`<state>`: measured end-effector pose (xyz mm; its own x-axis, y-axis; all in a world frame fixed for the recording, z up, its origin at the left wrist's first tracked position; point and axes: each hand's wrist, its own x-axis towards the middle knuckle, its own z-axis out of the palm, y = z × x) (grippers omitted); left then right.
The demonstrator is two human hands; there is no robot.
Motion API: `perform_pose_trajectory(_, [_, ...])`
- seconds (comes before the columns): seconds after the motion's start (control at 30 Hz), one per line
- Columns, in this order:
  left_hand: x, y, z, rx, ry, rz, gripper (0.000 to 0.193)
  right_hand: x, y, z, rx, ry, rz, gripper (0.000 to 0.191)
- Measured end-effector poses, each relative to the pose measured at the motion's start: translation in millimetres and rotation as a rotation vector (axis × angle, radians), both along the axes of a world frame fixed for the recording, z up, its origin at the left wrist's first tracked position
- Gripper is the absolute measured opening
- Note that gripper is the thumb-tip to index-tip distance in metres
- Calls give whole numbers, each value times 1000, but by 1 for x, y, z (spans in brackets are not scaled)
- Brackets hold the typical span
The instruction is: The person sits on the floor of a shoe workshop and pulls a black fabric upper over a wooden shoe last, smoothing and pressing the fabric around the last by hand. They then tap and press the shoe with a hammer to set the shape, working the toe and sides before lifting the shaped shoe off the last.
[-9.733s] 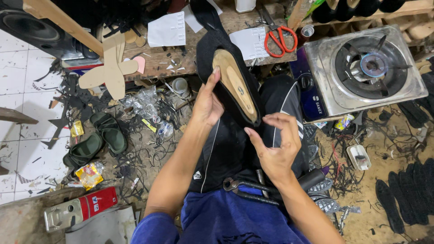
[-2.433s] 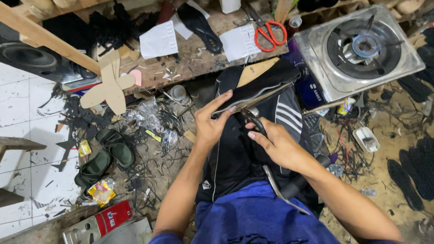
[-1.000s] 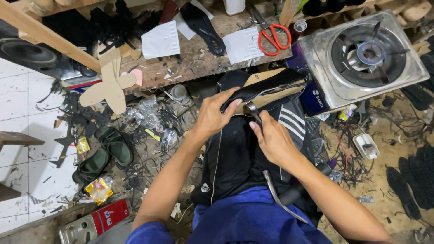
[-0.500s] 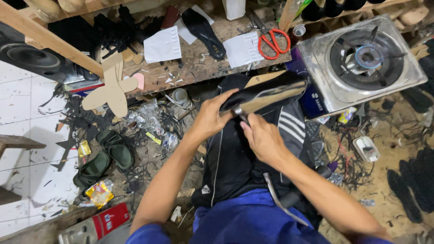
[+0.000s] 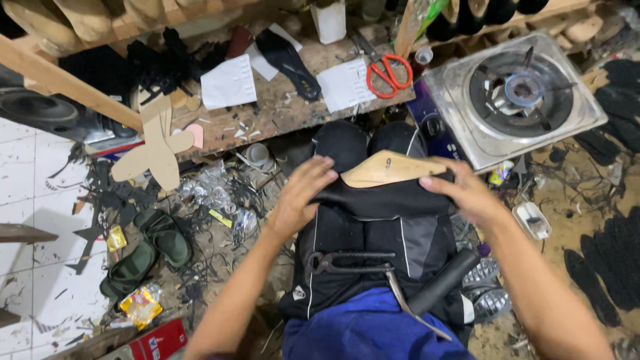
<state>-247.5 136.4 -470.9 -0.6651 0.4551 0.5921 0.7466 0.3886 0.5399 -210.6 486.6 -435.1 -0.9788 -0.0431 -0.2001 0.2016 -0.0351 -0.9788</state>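
Both hands hold one wooden shoe last [image 5: 390,170] wrapped in black upper material [image 5: 383,199], across the person's knees.

The left hand [image 5: 301,199] grips the last's left end, fingers curled over the black material; the right hand [image 5: 467,195] clasps the right end, thumb on top; one pair of dark pincers [image 5: 347,261] lies loose on the lap just below, and one black-handled tool [image 5: 445,281] rests beside it, possibly a hammer, though its head is unclear; ahead, a wooden bench [image 5: 280,117] carries one pair of red-handled scissors [image 5: 385,70] and one black insole [image 5: 287,63]; one single-burner gas stove [image 5: 517,97] sits right; two green sandals [image 5: 147,257] lie on the littered floor left.
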Motion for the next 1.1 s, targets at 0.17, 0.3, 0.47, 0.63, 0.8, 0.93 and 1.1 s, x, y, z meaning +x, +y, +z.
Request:
perform_pose_trajectory(0.17, [8, 57, -25, 1150, -997, 176, 46, 40, -39, -36, -181, 84, -353, 47])
perform_pose_trajectory(0.3, [9, 89, -28, 1271, -1132, -219, 55, 61, -90, -18, 246, 383, -314, 61])
perform_pose_trajectory(0.47, [-11, 86, -16, 1126, -1073, -275, 65, 61, -109, 0, 604, 682, -140, 81])
perform_pose_trajectory(0.63, [-19, 77, -21, 1058, -1101, -328, 64, 55, -110, -5, 603, 641, -139, 82])
perform_pose_trajectory(0.8, [-23, 74, -25, 1085, -1143, -349, 62, 54, -116, -6, 627, 676, -149, 85])
perform_pose_trajectory(0.93, [-13, 81, -18, 1086, -1136, -348, 61, 52, -119, -6, 643, 683, -173, 92])
perform_pose_trajectory(1.1, [-19, 77, 3, 943, -1160, -302, 58, 54, -121, -6, 606, 755, -201, 88])
